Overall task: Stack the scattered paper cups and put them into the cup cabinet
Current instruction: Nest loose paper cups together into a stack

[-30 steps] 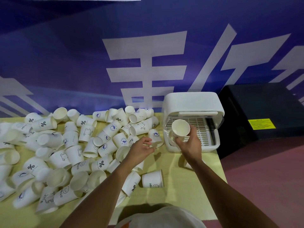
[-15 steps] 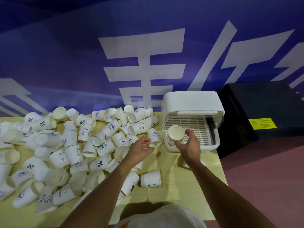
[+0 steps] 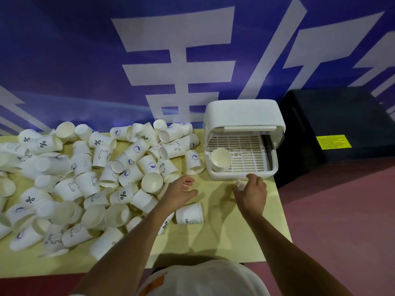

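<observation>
A short stack of white paper cups [image 3: 221,159] stands upright on the slotted tray at the front left of the white cup cabinet [image 3: 243,113], whose lid is raised. My right hand [image 3: 251,192] hovers just in front of the cabinet's front edge, fingers relaxed and holding nothing. My left hand [image 3: 181,192] hangs open over the right edge of the scattered cups [image 3: 106,167]. Several of these lie on their sides across the left of the yellow table [image 3: 226,236]. One cup marked HELLO [image 3: 189,213] lies alone beside my left forearm.
A black box [image 3: 342,118] with a yellow label stands right of the table, against the blue and white banner wall. The table's right edge runs just past the cabinet. Reddish floor lies beyond it.
My right hand set the cup stack down inside the cabinet, let go and drew back to the cabinet's front edge. My left hand opened a little and stayed near the pile.
</observation>
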`<state>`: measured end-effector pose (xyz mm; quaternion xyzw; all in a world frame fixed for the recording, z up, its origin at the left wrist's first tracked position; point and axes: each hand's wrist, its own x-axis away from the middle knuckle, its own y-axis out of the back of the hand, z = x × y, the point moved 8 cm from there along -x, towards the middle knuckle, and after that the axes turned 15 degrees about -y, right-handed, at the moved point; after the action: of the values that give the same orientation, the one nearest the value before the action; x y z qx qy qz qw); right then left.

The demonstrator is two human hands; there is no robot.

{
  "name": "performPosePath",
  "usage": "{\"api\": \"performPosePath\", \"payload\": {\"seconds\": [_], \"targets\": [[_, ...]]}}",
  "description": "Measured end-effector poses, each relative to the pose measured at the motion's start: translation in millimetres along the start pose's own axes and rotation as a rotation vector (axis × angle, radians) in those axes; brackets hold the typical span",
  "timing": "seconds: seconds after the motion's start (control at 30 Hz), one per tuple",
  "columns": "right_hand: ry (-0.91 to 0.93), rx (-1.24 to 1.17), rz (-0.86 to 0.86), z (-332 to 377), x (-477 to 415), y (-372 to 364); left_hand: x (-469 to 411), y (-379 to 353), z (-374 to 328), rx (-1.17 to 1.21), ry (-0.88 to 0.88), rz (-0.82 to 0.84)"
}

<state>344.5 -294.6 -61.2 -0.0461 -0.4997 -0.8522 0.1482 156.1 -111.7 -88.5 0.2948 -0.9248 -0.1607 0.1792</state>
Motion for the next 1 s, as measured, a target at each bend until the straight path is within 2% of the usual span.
{"api": "performPosePath", "payload": {"seconds": [0.17,0.5,0.6,0.7,0.87,1.0], "targets": [[-0.017,0.194,0.099,-16,4,-18,10,-8,10,-0.022,0.037,0.022],[-0.043,0.29,0.244,-24,5,-44,25,-21,17,-0.078,0.07,0.039],[-0.016,0.292,0.228,-26,6,-43,29,-23,19,-0.097,0.066,0.044],[-0.008,0.247,0.227,-22,5,-42,32,-24,23,-0.203,0.036,0.085],[-0.01,0.07,0.371,-13,11,-48,41,-35,32,-0.494,-0.032,0.27],[0.101,-0.029,0.439,-10,20,-52,39,-37,34,-0.567,-0.019,0.271]]}}
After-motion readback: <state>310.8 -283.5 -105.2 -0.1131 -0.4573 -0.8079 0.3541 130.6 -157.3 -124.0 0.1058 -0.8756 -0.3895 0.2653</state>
